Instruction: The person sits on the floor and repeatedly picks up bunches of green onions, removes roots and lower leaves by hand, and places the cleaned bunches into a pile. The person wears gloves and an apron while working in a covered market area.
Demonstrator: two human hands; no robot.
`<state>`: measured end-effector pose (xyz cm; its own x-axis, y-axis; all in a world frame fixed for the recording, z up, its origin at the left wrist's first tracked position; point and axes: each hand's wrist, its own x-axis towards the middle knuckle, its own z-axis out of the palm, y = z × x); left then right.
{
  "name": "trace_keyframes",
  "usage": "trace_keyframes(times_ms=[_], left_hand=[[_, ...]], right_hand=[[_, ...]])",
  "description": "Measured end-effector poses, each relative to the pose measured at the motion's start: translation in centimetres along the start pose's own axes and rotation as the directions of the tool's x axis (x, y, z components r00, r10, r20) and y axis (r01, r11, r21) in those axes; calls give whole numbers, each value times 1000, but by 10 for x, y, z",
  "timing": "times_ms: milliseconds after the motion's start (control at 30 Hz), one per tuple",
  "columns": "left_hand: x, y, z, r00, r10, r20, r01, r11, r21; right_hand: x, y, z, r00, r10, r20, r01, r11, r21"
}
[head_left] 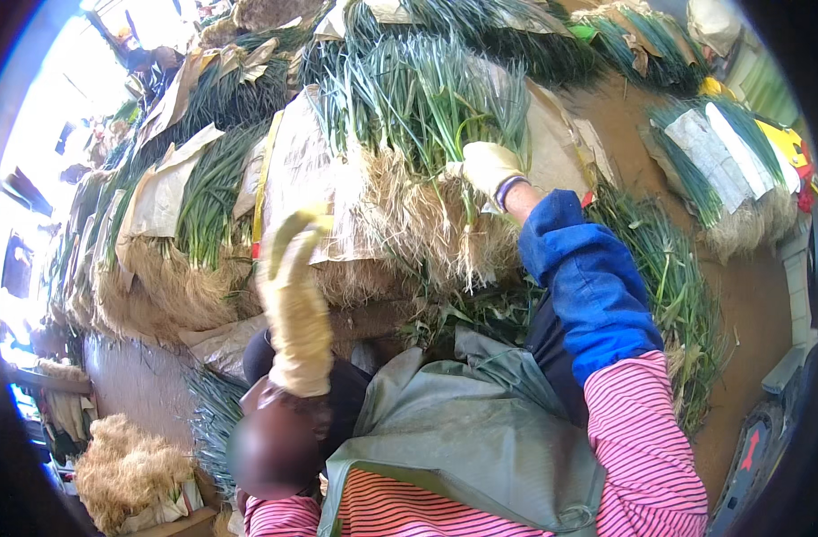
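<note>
My left hand (pixel 294 255), in a pale yellow glove, is raised left of a bundle of green onions (pixel 400 107), open with its fingers stretched and slightly bent. My right hand (pixel 488 168), gloved alike under a blue sleeve, is closed on stalks at the bundle's right side, just above the pale stringy roots (pixel 427 224). The bundle lies on pale wrapping paper (pixel 284 161) atop a stack. A grey-green apron (pixel 463 430) covers my lap. My left forearm is partly blurred.
More paper-wrapped onion bundles (pixel 203 206) are stacked left and behind. Loose onions (pixel 668 286) lie at my right on brown ground (pixel 740 304). A covered bundle (pixel 713 161) is at far right, a root pile (pixel 127 465) at lower left, dark machinery (pixel 754 447) at lower right.
</note>
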<state>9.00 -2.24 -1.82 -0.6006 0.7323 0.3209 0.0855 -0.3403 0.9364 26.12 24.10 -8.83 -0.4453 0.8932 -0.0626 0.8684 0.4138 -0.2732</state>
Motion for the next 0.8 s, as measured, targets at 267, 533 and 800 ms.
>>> trace_keyframes(times_ms=[267,533,800], left_hand=[[-2,-115,59,809,-520,274,577,791,-204],[-5,-140,87,760,-554,341,646,701,-301],[-12,-134,90,716,-521,465,691,628,-359]], right_hand=[[-25,-1,-33,963,-212,167,-102,288,952],[-31,-31,8,997,-65,35,56,973,226],[-33,-30,34,998,-40,42,11,850,527]])
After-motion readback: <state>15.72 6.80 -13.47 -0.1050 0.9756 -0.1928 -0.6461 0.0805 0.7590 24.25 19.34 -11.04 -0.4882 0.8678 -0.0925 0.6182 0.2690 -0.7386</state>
